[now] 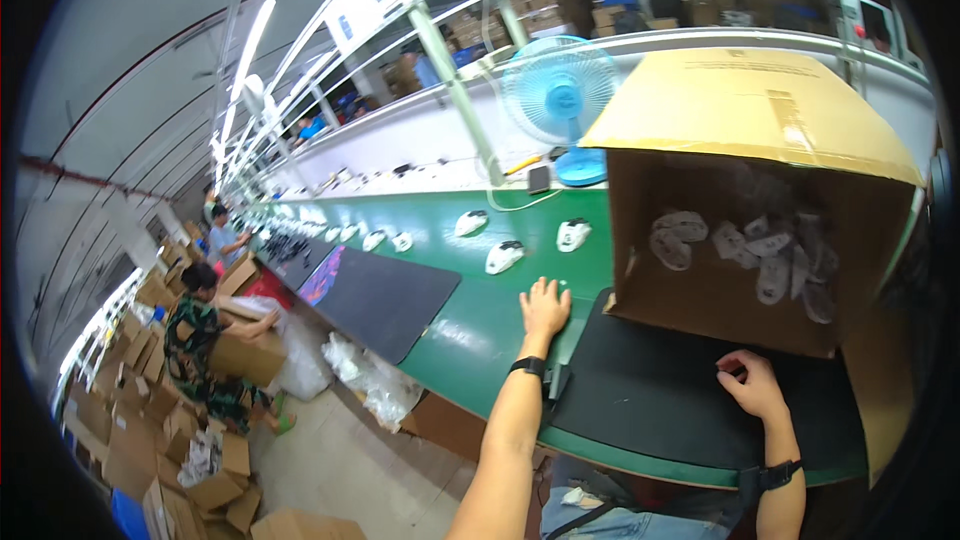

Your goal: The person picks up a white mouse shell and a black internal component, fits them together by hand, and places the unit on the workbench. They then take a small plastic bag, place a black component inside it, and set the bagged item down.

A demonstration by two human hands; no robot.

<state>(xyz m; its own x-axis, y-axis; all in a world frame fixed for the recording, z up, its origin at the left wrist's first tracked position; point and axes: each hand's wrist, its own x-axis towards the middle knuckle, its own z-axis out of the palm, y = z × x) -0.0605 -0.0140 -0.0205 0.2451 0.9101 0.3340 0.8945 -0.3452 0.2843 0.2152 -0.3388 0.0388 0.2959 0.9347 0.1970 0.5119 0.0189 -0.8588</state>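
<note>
My left hand is stretched out over the green work surface, its fingers extended and nothing seen in them. Just beyond its fingertips sit white rounded pieces with black tops, the closest being one white piece and another white piece. Above the black mat, my right hand has its fingers curled in; whatever they may hold is hidden. A large cardboard box lies on its side in front of the right hand, opening toward me. Inside are several white pieces in clear bags.
A blue fan stands behind the work surface. Another dark mat lies to the left. More white pieces line the surface farther off. At left, a person handles a carton beside stacked cardboard boxes. Plastic bags hang below the edge.
</note>
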